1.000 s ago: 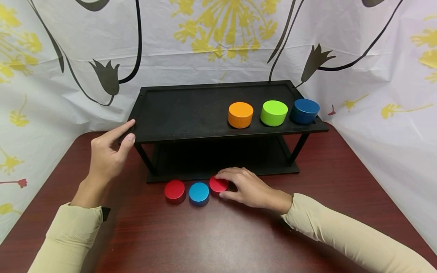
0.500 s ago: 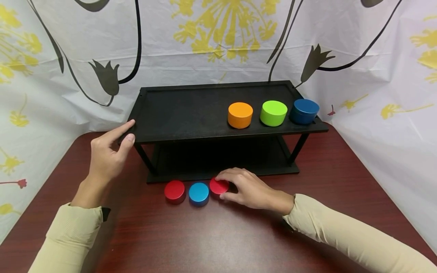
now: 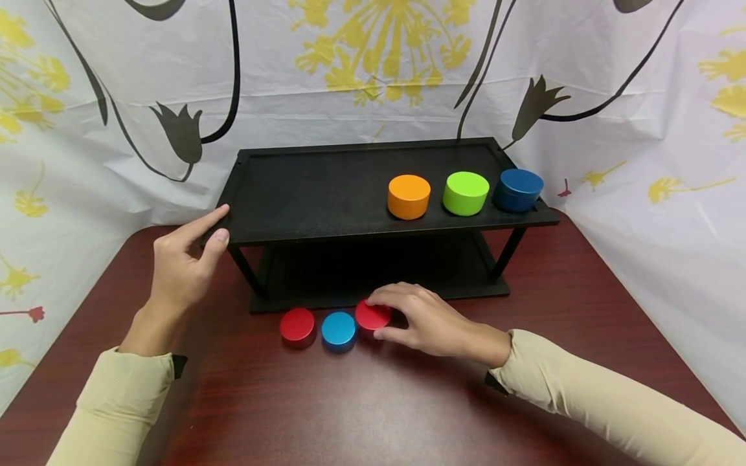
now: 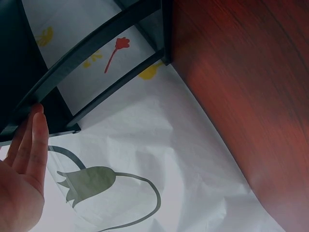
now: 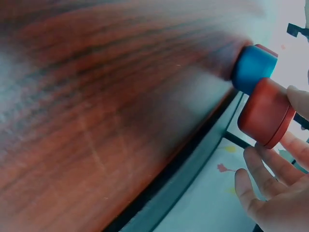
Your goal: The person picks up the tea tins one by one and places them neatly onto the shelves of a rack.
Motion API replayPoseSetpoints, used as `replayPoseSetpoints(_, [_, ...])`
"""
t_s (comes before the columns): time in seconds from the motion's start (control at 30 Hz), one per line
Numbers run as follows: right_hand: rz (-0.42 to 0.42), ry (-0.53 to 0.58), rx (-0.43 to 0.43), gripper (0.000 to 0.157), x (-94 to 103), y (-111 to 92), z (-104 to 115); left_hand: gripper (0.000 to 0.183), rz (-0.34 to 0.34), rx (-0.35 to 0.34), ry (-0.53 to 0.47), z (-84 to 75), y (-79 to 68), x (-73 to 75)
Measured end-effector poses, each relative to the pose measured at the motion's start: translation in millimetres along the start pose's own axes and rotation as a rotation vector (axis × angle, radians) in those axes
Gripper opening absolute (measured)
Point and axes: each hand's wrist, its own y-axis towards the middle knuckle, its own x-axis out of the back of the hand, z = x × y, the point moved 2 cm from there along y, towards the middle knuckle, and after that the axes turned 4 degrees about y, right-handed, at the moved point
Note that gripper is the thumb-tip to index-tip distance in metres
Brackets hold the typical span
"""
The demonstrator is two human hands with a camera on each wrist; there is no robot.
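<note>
Pinching the rightmost red tin (image 3: 372, 314) between thumb and fingers, the right hand (image 3: 425, 322) partly hides the tin's right side; a blue tin (image 3: 339, 329) sits just left. Farther back, the left hand (image 3: 183, 264), fingers straight, touches the left end of the black shelf (image 3: 309, 194), some fingers hidden from the head view.

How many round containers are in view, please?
6: orange container, green container and navy container on the black rack's top; left red container, blue container and right red container, gripped by the right hand, in front. The lower shelf, partly hidden, may hold more.
</note>
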Motion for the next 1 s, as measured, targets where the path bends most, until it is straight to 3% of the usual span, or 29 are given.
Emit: replayPoseSetpoints(1.0, [-0.016,-0.044,0.135,0.045,26.9,7,47,0.033,0.007,-0.014,-0.001,4.3,-1.4,0.4])
